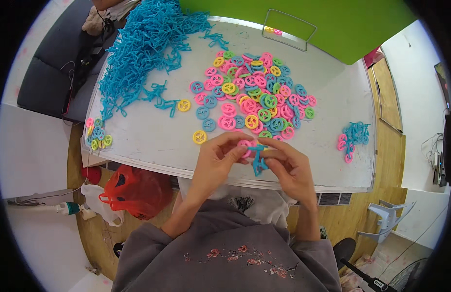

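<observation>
Head view, looking down. I read the scene from its largest element to its smallest.

The white rectangular tabletop [152, 138] serves as the sorting surface; its near edge sits just ahead of my torso, so both hands work over that edge. At the far left lies the heap of sky-blue plastic frame pieces [143, 46], tangled together and kept apart from the wheels, apparently as one stock of parts. At the centre spreads the loose pile of small plastic spoked wheels in pink, blue, green and yellow [254, 92], lying flat and within easy reach of either hand. A small group of joined blue-and-pink pieces [353, 138] rests by itself toward the right edge, well apart from the raw stock, which I judge to be a place for finished items. A few wheels [98, 135] sit at the left corner.

My left hand [216, 163] pinches a pink plastic wheel [245, 144] between thumb and fingertips, closed narrowly on its rim. My right hand [289, 165] is closed on a small blue plastic frame piece [258, 163], which hangs below the fingers. The two parts meet between the hands, just above the table's near edge, held close for aligning.
</observation>
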`<state>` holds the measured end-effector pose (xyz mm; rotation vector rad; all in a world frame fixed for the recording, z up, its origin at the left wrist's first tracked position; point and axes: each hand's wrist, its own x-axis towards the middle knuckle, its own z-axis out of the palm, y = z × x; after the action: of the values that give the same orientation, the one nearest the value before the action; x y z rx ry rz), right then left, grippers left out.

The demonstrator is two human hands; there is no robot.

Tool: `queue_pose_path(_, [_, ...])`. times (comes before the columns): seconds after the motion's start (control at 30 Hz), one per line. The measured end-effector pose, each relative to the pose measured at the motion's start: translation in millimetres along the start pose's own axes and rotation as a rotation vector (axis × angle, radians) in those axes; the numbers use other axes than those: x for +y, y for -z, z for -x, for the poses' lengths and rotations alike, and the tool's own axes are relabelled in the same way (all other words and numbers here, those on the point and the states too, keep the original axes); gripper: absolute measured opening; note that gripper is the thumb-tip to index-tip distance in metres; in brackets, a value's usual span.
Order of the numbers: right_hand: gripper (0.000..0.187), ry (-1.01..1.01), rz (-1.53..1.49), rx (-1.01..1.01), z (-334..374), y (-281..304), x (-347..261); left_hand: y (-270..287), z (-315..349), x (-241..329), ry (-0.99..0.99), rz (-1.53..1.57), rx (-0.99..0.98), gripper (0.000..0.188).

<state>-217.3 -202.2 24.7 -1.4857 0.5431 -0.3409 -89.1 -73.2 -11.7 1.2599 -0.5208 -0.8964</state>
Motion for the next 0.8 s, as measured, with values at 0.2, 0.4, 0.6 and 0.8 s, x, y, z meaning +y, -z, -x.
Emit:
queue_pose_path(0.2, [0.025,0.364,0.464,-0.141,-1,20,12,-11,4,1,0.367,0.196,-0.283,0.032])
queue_pose_path(0.4, [0.02,0.275,0.252,0.056,-2,21,20,1,-21,-8,-0.466,-1.043,0.489,0.026])
queue_pose_path(0.6, [0.02,0.328,0.328,0.169,-9,14,27,23,-41,-10,-0.397,-1.037,0.395,0.023])
queue_pose_path(0.8, [0.02,0.306,0.327,0.183,-12,13,33,12,-19,6,-0.202,-0.354,0.152,0.012])
